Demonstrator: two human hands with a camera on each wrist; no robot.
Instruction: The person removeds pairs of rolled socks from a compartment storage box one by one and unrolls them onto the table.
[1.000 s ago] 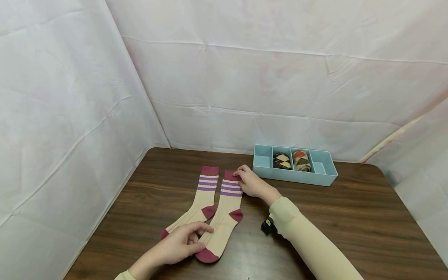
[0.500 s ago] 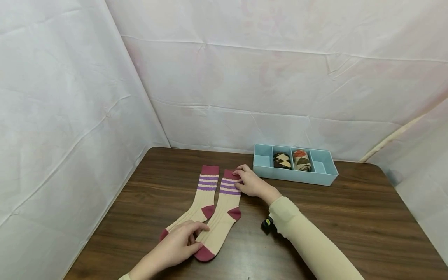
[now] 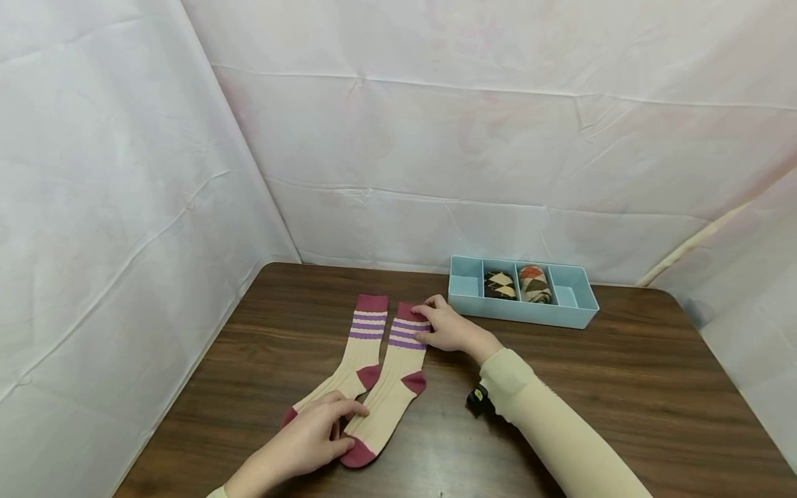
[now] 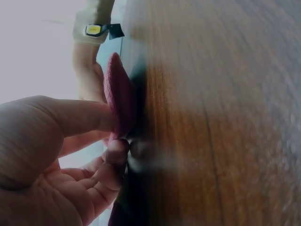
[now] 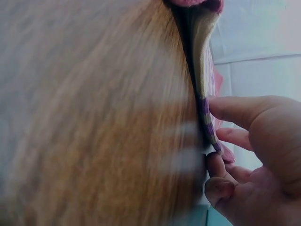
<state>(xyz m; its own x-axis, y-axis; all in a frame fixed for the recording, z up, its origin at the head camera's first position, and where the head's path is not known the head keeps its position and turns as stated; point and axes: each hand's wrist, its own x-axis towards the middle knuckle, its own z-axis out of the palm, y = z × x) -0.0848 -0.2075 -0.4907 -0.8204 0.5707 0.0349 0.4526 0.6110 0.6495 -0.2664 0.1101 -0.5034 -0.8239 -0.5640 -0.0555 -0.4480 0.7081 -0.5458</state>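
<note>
Right sock (image 3: 391,373): cream with purple stripes and maroon cuff, heel and toe; lies flat on the bench (image 3: 623,387), slanting from cuff at the far end to toe at the near end.
Left sock (image 3: 358,353): same pattern, just beside the right sock on its left; its foot end runs under the left hand.
Left hand (image 3: 311,436): at the near end of the socks, fingers over the right sock's foot beside the maroon toe; the left wrist view shows thumb (image 4: 70,115) and fingers (image 4: 110,162) pinching the toe edge (image 4: 120,101).
Right hand (image 3: 451,328): at the far end, fingertips on the striped cuff of the right sock; in the right wrist view the fingers (image 5: 235,110) are curled on the cuff edge (image 5: 207,108), pinching it against the bench.
Tray (image 3: 467,304): light blue, divided into compartments, near the right hand, farther back and to its right; two rolled argyle pairs (image 3: 517,285) sit in the middle compartments.
Writing: none readable on socks or tray; a small yellow tag (image 4: 94,29) on the right wrist strap is too small to read.
</note>
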